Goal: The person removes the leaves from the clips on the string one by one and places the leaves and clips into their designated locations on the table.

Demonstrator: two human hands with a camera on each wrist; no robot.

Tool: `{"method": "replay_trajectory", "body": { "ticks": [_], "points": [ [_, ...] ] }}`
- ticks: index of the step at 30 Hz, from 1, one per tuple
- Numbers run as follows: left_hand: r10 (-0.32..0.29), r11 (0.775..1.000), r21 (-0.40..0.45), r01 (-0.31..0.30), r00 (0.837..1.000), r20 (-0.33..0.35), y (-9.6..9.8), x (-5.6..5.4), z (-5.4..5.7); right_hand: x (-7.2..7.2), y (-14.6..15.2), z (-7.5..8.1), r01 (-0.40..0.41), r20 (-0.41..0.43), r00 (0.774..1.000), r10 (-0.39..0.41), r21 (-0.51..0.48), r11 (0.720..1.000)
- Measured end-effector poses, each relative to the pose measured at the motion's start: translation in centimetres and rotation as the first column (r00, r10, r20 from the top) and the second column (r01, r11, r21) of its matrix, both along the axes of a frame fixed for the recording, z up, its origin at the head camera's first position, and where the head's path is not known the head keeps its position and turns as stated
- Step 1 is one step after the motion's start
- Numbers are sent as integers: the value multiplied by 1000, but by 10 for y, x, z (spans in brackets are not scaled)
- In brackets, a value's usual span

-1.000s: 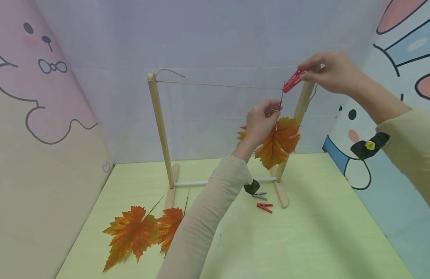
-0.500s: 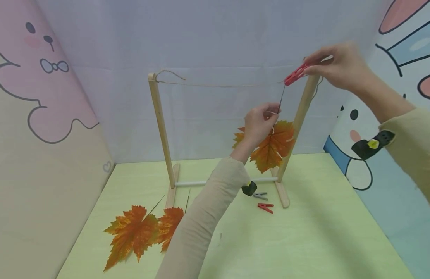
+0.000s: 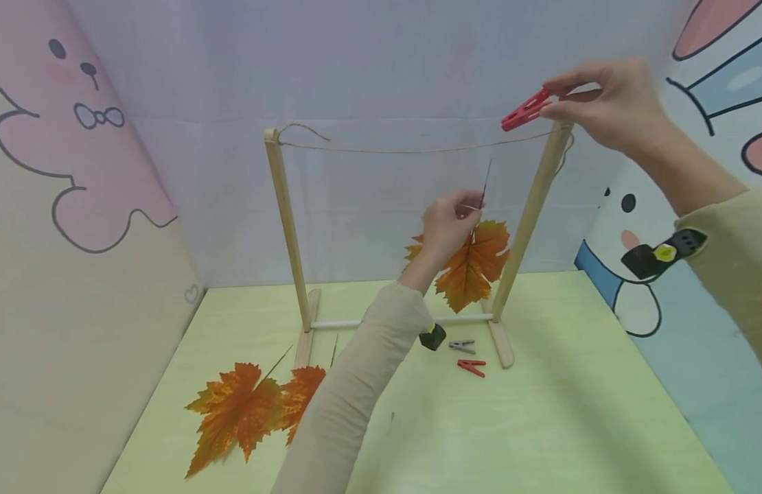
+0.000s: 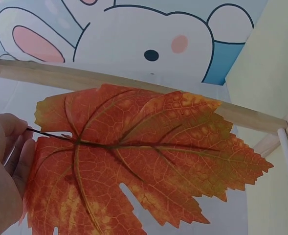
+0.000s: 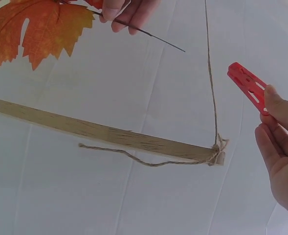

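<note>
In the head view my left hand pinches the dark stem of an orange artificial maple leaf, which hangs below the twine. The stem tip points up, apart from the twine. The left wrist view shows the leaf spread beyond my fingers. Above the twine's right end, my right hand holds a red clothespin between thumb and fingers. In the right wrist view the clothespin stands apart from both twine and stem, with nothing in its tip.
The twine is tied between two wooden posts joined low by a white rod. Two more maple leaves lie at the table's left, one partly behind my left sleeve. A grey clothespin and another red clothespin lie near the right foot.
My right hand has risen with the red clothespin, off the twine and the stem. My left hand has lowered the leaf slightly and leftward. The twine's right part now shows whole.
</note>
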State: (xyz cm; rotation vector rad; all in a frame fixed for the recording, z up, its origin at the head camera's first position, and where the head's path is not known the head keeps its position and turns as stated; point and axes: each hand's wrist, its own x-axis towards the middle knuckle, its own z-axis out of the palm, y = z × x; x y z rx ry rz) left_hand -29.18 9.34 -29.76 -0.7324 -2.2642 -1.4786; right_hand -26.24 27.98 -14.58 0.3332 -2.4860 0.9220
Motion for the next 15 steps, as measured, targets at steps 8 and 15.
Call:
{"method": "replay_trajectory", "body": {
  "ticks": [8,15],
  "points": [
    [-14,1000,12,14,1000,13,-6,-2,-13,7,-11,-2,-50,-51,997,54,73,996],
    [-1,1000,21,1,1000,11,-17,-3,-23,13,-20,-9,-71,-86,993,82,127,989]
  ]
}}
